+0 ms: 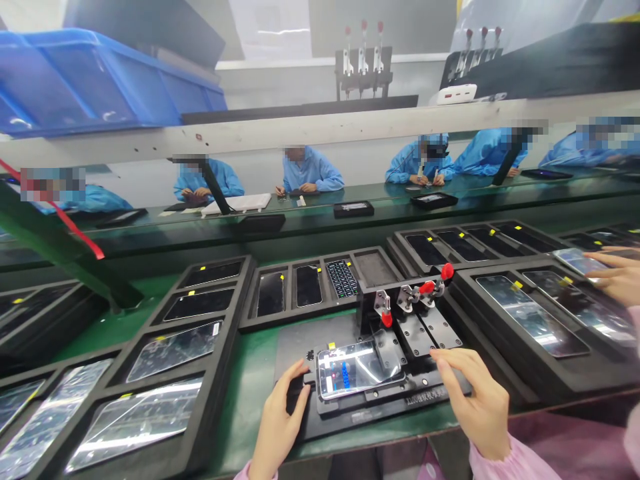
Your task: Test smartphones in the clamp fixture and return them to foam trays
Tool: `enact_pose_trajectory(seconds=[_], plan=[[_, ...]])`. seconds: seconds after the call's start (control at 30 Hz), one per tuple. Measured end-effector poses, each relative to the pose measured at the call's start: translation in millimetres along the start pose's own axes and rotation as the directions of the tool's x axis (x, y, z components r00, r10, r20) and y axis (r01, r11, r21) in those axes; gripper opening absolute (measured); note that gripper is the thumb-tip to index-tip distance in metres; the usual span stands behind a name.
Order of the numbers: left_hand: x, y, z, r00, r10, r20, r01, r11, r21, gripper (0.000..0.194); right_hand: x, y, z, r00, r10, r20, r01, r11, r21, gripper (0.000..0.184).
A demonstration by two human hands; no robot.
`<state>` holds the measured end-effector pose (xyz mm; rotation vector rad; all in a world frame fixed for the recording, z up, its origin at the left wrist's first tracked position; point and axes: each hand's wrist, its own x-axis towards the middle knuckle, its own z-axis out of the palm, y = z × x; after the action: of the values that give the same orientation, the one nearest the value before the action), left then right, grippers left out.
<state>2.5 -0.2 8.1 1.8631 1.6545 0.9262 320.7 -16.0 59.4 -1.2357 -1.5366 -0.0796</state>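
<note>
In the head view a black test fixture (360, 417) lies on the green bench, with a lit phone screen (350, 377) seated in it. Of its red-tipped toggle clamps, the left one (385, 312) has its handle down over the screen's right end. The other two handles point up to the right. My left hand (280, 410) is at the fixture's left edge, thumb and forefinger apart beside the screen. My right hand (475, 397) has its fingers stretched to the fixture's right part, near the metal plates (416, 337); whether the fingertips touch is unclear.
Black foam trays (245, 300) with phone screens bearing yellow tabs surround the fixture. At right, a co-worker's hand (617, 273) holds a screen over a tray (530, 370). People in blue (313, 170) sit across the bench. A shelf (280, 137) carries a blue bin (100, 80).
</note>
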Motion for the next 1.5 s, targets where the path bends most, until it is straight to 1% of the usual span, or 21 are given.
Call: enact_pose_trajectory(seconds=[0.27, 0.43, 0.73, 0.87, 0.93, 1.0, 1.03, 1.1, 1.17, 1.23, 1.3, 1.37, 1.43, 1.5], plan=[[-1, -4, 1.9, 1.0, 0.016, -0.011, -0.017, 0.999, -0.031, 0.039, -1, 0, 1, 1.0, 0.007, 0.01, -0.007, 1.0, -0.016, 0.009], [0, -4, 2.1, 1.0, 0.019, -0.01, -0.019, 1.0, -0.014, 0.037, -1, 1, 4, 1.0, 0.007, 0.016, -0.007, 1.0, -0.006, 0.01], [0, -5, 2.6, 0.999, 0.026, 0.02, -0.026, 1.0, 0.005, 0.034, 8, 4, 14, 0.999, -0.027, 0.028, 0.027, 1.0, 0.0, 0.017], [0, -6, 3.3, 0.999, 0.019, 0.033, -0.019, 1.0, 0.001, 0.035, 14, 2, 20, 0.998, -0.048, 0.05, 0.049, 0.999, -0.019, 0.011], [0, -6, 4.2, 0.999, 0.017, 0.038, -0.017, 1.0, -0.005, 0.035, 21, -1, 26, 0.997, -0.066, 0.051, 0.069, 0.996, -0.061, 0.009], [1, -6, 5.4, 0.999, 0.016, 0.039, -0.016, 1.0, -0.008, 0.035, 29, -4, 35, 0.996, -0.076, 0.043, 0.082, 0.985, -0.154, 0.007], [1, -7, 6.0, 0.999, 0.016, 0.036, -0.016, 1.0, -0.007, 0.034, 34, -5, 41, 0.996, -0.073, 0.05, 0.082, 0.974, -0.211, 0.008], [1, -7, 7.2, 0.999, 0.019, 0.028, -0.019, 1.0, 0.0, 0.034, 43, -6, 55, 0.994, -0.06, 0.092, 0.086, 0.948, -0.308, 0.016], [1, -9, 8.3, 0.999, 0.029, 0.021, -0.029, 1.0, 0.004, 0.033, 49, -6, 68, 0.987, -0.057, 0.147, 0.105, 0.935, -0.34, 0.021], [1, -10, 9.0, 0.999, 0.039, 0.019, -0.04, 0.999, 0.01, 0.033, 51, -5, 77, 0.984, -0.073, 0.164, 0.124, 0.939, -0.321, 0.021], [2, -11, 9.1, 0.999, 0.046, 0.026, -0.046, 0.999, 0.021, 0.033, 53, -6, 79, 0.985, -0.096, 0.142, 0.134, 0.947, -0.29, 0.023], [4, -11, 8.6, 0.998, 0.051, 0.028, -0.052, 0.998, 0.038, 0.033, 56, -12, 71, 0.989, -0.113, 0.094, 0.134, 0.954, -0.268, 0.021], [6, -10, 7.8, 0.997, 0.073, 0.03, -0.075, 0.996, 0.052, 0.034, 62, -22, 54, 0.993, -0.121, -0.011, 0.116, 0.968, -0.223, 0.015], [8, -8, 6.8, 0.992, 0.123, 0.03, -0.124, 0.99, 0.064, 0.034, 70, -33, 34, 0.986, -0.097, -0.133, 0.074, 0.983, -0.167, 0.009]])
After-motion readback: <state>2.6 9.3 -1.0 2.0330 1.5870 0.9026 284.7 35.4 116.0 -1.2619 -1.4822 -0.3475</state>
